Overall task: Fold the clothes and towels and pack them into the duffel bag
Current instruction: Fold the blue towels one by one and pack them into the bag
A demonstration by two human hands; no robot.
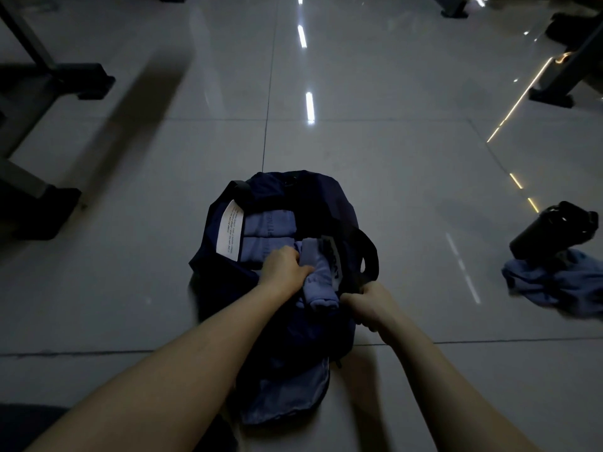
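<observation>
A dark navy duffel bag (pixel 329 203) lies open on the tiled floor in front of me. Folded light-blue cloth (pixel 269 236) lies inside it beside a white label. My left hand (pixel 282 269) grips a rolled light-blue garment (pixel 321 282) at the bag's opening. My right hand (pixel 372 305) grips the bag's near right edge by a dark strap (pixel 370 256). More blue fabric (pixel 287 399) shows under the bag's near end.
A crumpled blue garment (pixel 554 285) lies on the floor at the right, with a dark bottle-like object (pixel 554 233) lying on it. Dark furniture legs (pixel 49 203) stand at the left and at the far right (pixel 554 93). The floor is glossy grey tile.
</observation>
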